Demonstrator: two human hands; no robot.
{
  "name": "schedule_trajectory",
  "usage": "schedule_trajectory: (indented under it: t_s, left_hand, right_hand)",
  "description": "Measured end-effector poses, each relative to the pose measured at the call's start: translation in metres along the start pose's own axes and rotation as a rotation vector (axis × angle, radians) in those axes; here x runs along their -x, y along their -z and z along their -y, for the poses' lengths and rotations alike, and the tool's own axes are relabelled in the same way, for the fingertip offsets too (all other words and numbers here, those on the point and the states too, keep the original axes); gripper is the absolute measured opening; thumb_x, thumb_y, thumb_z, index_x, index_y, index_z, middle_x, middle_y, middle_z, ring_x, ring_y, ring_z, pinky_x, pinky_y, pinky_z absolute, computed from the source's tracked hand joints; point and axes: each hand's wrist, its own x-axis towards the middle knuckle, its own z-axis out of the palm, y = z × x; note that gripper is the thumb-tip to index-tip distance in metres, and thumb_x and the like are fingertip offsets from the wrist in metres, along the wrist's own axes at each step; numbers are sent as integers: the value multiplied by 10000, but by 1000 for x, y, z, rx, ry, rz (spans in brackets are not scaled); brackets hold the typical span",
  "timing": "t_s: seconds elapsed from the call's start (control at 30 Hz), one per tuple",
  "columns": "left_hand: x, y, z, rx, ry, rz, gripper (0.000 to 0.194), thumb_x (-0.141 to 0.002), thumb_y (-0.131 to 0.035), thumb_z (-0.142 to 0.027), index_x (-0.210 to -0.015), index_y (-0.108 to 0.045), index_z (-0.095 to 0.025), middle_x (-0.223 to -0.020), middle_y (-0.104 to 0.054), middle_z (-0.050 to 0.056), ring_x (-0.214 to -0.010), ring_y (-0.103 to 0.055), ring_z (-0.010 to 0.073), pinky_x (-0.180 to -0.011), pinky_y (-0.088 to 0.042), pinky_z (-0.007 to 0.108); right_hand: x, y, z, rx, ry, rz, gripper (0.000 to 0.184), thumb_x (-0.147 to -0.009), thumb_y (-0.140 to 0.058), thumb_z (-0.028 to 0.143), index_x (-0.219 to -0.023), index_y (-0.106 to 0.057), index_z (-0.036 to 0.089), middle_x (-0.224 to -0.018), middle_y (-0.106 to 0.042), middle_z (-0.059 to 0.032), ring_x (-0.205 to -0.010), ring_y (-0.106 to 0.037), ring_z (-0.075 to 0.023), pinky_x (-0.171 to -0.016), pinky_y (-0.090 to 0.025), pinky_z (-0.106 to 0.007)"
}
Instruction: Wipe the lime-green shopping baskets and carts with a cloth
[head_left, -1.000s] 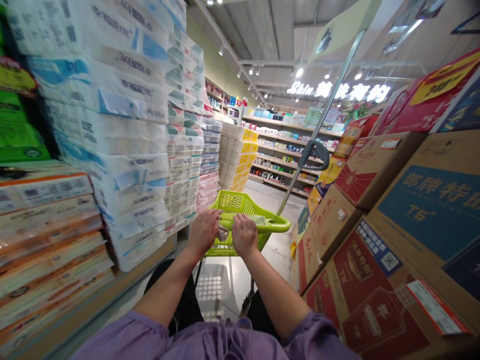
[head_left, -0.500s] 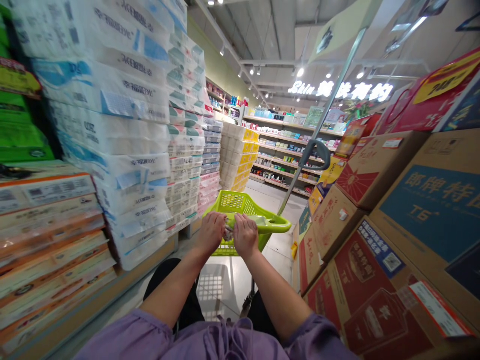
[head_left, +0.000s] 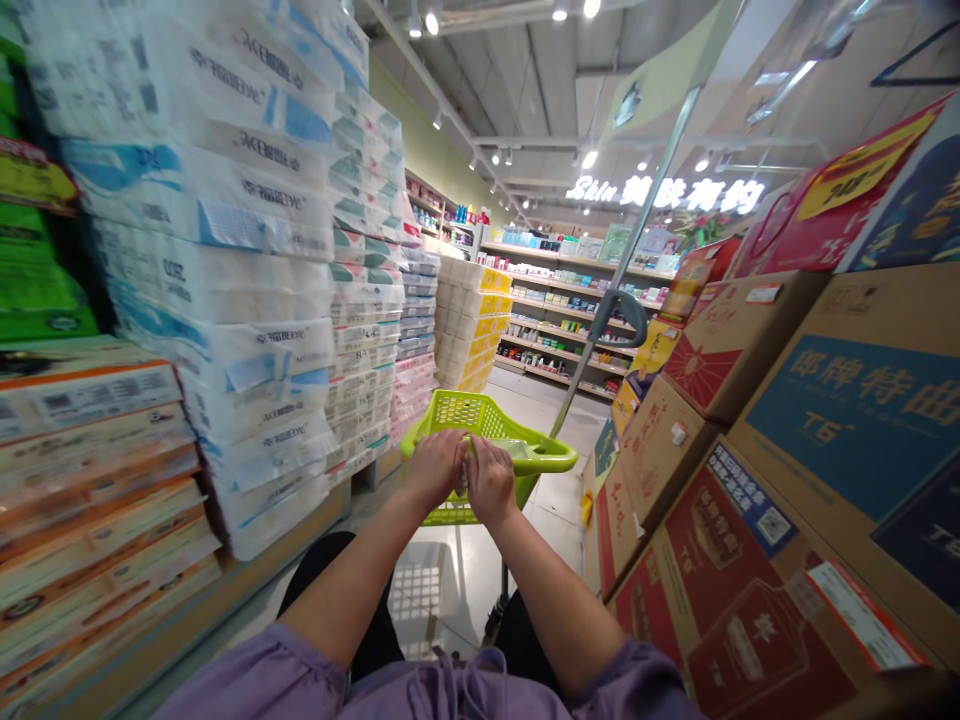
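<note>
A lime green shopping basket (head_left: 551, 459) on wheels stands in the aisle in front of me, its grey pull handle (head_left: 621, 305) raised on a long metal rod. My left hand (head_left: 433, 466) and my right hand (head_left: 490, 479) are side by side over the near rim of the basket, fingers curled together round a small pale thing I cannot make out. Both forearms reach forward from purple sleeves.
Stacked packs of toilet paper (head_left: 225, 260) fill the left side on a low shelf edge. Cardboard boxes (head_left: 787, 420) in red, brown and blue are piled on the right. Store shelves (head_left: 555, 300) stand at the far end. The grey floor (head_left: 435, 590) runs between.
My hands have drawn closer together over the basket rim. The view has shifted slightly, so the basket and hands sit a little lower.
</note>
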Motion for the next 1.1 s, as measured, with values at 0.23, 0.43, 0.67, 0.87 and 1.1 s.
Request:
schedule_trajectory:
  t_s: [0.23,0.43,0.67,0.87,1.1]
  left_hand:
    - [2,7,-6,213,32,82,536,-987,-145,-389,-1469,-260,-185,-1368,-542,105,-1202,-548,190,-1006,-413,349]
    - [18,1,8,-83,169,2,536,-973,-231,-403,-1394,-398,-117,-1235,-619,161,-1198,-528,265,-1086,-294,476]
    - [27,3,19,-141,126,-19,416,-973,-251,-316,-968,-655,-213,-934,-676,74,-961,-567,237,-982,-340,451]
    - [30,2,25,-139,93,-38,373,-965,-288,-321,-972,-645,-212,-937,-668,64,-950,-547,236,-963,-328,441]
    - [32,0,32,-124,67,-73,374,-963,-285,-296,-991,-647,-206,-960,-679,64,-966,-551,237,-954,-326,432]
  right_hand:
    - [-3,10,9,25,200,198,502,-880,-500,320,-1341,-487,121,-1315,-562,-159,-1275,-440,-302,-1031,-323,-447]
    - [-12,2,15,-115,14,156,342,-791,-555,212,-1126,-608,169,-1007,-683,-87,-1052,-585,-248,-959,-410,-391]
    - [-29,5,5,-12,-166,-5,392,-766,-538,125,-1151,-606,154,-1265,-528,-158,-1157,-500,-275,-990,-416,-429]
    - [-26,-4,21,-124,98,62,216,-812,-538,131,-987,-651,189,-1112,-639,-85,-1219,-473,-234,-1072,-374,-408]
    - [-20,6,13,-386,191,6,127,-902,-484,192,-858,-603,205,-954,-637,-74,-1099,-564,-191,-979,-484,-361]
